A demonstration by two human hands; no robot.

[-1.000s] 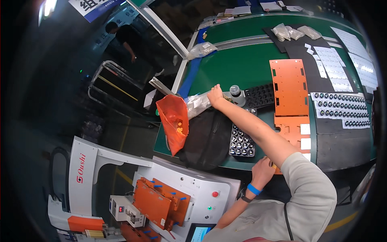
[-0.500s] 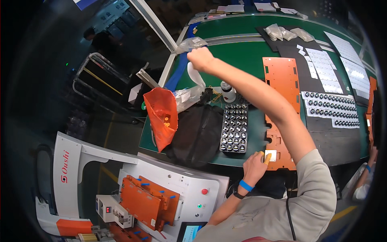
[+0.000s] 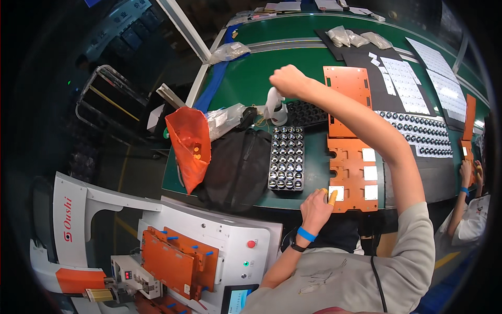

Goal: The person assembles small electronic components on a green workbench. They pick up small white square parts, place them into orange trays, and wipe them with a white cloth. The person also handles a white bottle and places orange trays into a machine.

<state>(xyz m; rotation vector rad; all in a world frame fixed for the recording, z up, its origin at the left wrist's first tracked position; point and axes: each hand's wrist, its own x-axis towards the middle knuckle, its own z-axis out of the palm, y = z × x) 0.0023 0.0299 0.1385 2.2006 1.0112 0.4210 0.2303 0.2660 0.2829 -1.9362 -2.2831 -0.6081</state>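
My left hand, with yellow finger covers on its fingertips, pinches and presses the edge of a small white square plate on an orange slotted fixture board. My right arm reaches across to the far left, its hand closed like a fist. From that fist hangs a soft white strip, its material unclear, beside a white bottle. Other white square plates sit along the fixture's right side. A second orange plate stands beyond it, partly covered by my forearm.
Left of the fixture is a tray of shiny round parts, near a black bag and an orange bag. Sheets of black round parts lie on the right. A white machine stands lower left; a co-worker's hands show far right.
The view has shifted. My right hand has come nearer the bottle with the white strip, and my forearm uncovers more white plates on the fixture. My left hand stays at its plate.
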